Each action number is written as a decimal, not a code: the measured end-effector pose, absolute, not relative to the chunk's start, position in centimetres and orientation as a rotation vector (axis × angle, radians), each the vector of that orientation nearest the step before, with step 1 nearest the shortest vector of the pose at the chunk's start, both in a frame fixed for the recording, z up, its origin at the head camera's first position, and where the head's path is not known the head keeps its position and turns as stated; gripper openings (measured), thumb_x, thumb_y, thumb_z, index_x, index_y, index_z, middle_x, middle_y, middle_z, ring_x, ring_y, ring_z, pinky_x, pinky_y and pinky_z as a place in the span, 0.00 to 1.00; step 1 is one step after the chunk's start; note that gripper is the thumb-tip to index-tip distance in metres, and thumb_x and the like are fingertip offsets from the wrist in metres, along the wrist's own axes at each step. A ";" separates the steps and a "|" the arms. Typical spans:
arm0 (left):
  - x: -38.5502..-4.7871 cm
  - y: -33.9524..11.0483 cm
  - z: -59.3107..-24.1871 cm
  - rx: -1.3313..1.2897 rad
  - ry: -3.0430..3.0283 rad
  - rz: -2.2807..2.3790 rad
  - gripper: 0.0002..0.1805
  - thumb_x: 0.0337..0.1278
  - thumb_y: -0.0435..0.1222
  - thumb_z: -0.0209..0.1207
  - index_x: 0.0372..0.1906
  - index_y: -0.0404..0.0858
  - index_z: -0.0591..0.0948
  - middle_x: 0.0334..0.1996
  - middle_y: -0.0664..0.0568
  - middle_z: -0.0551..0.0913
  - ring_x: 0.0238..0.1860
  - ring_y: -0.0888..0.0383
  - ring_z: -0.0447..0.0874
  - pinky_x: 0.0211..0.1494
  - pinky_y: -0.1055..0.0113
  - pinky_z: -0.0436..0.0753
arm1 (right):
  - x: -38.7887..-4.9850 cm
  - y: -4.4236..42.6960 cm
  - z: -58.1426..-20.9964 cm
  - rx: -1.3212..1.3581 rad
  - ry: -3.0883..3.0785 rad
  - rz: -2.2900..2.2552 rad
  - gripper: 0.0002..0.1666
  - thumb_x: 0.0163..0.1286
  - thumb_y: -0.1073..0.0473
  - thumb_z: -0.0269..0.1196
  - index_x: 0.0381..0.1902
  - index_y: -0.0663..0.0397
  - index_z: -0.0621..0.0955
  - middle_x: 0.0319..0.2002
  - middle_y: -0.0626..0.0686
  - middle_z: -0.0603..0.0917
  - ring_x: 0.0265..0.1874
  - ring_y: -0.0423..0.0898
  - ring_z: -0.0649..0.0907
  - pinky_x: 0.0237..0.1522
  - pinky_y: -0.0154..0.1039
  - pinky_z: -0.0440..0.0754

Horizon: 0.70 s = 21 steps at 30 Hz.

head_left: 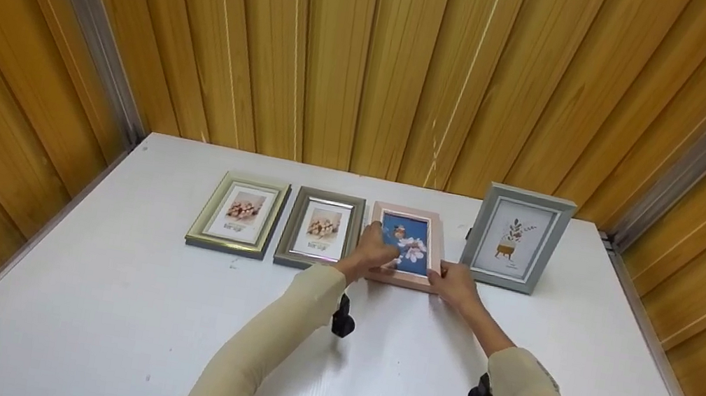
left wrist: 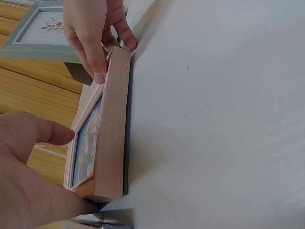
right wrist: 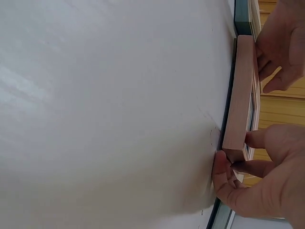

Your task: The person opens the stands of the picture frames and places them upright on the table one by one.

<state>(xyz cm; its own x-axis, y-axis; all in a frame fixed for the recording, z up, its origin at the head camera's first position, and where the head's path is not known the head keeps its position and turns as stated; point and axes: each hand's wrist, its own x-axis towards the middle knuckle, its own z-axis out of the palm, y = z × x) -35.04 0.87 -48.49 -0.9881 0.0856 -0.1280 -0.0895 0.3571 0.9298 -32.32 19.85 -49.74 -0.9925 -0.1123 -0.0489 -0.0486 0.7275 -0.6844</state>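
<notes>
A pink picture frame [head_left: 399, 280] with a blue flower picture lies face up on the white table. My left hand [head_left: 377, 248] is at its left side; fingers touch that edge, while the thumb [left wrist: 59, 132] stands out over the front, seemingly off it. At the lower right corner my right hand [head_left: 455, 283] pinches the frame, thumb on the front and fingers against the side. In the right wrist view the right fingertips [right wrist: 220, 160] reach the tabletop beside that corner. Part of the left fingers is hidden behind the frame's end.
Left of the pink frame lie a dark grey-brown picture frame [head_left: 286, 233] and a pale gold-green one [head_left: 205, 217]. A grey-green picture frame [head_left: 550, 250] stands upright, leaning back, on the right. Wood-patterned panels [head_left: 387, 69] rise behind the white table [head_left: 96, 299].
</notes>
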 end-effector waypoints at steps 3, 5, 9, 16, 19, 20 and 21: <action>-35.0 0.9 -48.5 -0.029 2.424 1.747 0.42 0.50 0.27 0.59 0.73 0.21 0.59 0.70 0.30 0.67 0.71 0.41 0.68 0.74 0.53 0.71 | -32.0 19.8 -49.8 -0.123 2.841 -1.141 0.23 0.72 0.64 0.57 0.58 0.77 0.79 0.38 0.63 0.88 0.33 0.46 0.79 0.33 0.33 0.76; -35.1 1.1 -48.4 -0.048 2.414 1.770 0.42 0.49 0.27 0.59 0.73 0.22 0.59 0.70 0.30 0.68 0.72 0.41 0.67 0.77 0.54 0.69 | -31.9 19.8 -49.7 -0.089 2.835 -1.160 0.23 0.72 0.63 0.58 0.58 0.76 0.80 0.40 0.66 0.88 0.34 0.47 0.80 0.35 0.33 0.77; -35.2 1.5 -47.9 -0.075 2.403 1.788 0.43 0.50 0.27 0.56 0.74 0.24 0.58 0.72 0.30 0.66 0.74 0.41 0.65 0.77 0.54 0.68 | -31.7 20.1 -49.4 -0.053 2.808 -1.196 0.24 0.72 0.62 0.59 0.60 0.76 0.79 0.41 0.66 0.88 0.33 0.44 0.80 0.34 0.30 0.77; -35.0 1.7 -47.4 -0.164 2.339 1.828 0.41 0.62 0.35 0.58 0.77 0.29 0.57 0.75 0.31 0.63 0.76 0.42 0.63 0.77 0.53 0.68 | -31.5 20.2 -48.9 -0.023 2.762 -1.232 0.26 0.73 0.63 0.59 0.63 0.76 0.76 0.47 0.68 0.87 0.35 0.43 0.82 0.35 0.29 0.79; -34.8 1.6 -47.0 -0.178 2.327 1.846 0.41 0.61 0.34 0.59 0.76 0.29 0.58 0.74 0.31 0.64 0.75 0.42 0.65 0.76 0.53 0.69 | -31.5 20.2 -48.5 0.003 2.755 -1.229 0.26 0.74 0.63 0.59 0.64 0.76 0.75 0.51 0.69 0.85 0.41 0.47 0.81 0.42 0.32 0.80; -34.7 1.6 -46.9 -0.179 2.326 1.853 0.41 0.60 0.34 0.60 0.76 0.29 0.58 0.74 0.31 0.64 0.75 0.42 0.65 0.77 0.54 0.69 | -31.4 20.2 -48.3 0.011 2.746 -1.237 0.26 0.74 0.63 0.59 0.65 0.77 0.74 0.52 0.70 0.85 0.43 0.48 0.81 0.44 0.34 0.81; -34.6 1.5 -46.7 -0.181 2.317 1.867 0.41 0.60 0.34 0.60 0.76 0.29 0.58 0.74 0.31 0.65 0.74 0.41 0.66 0.77 0.53 0.69 | -31.3 20.2 -48.1 0.013 2.742 -1.242 0.27 0.74 0.63 0.59 0.65 0.77 0.74 0.52 0.70 0.84 0.44 0.49 0.81 0.45 0.35 0.81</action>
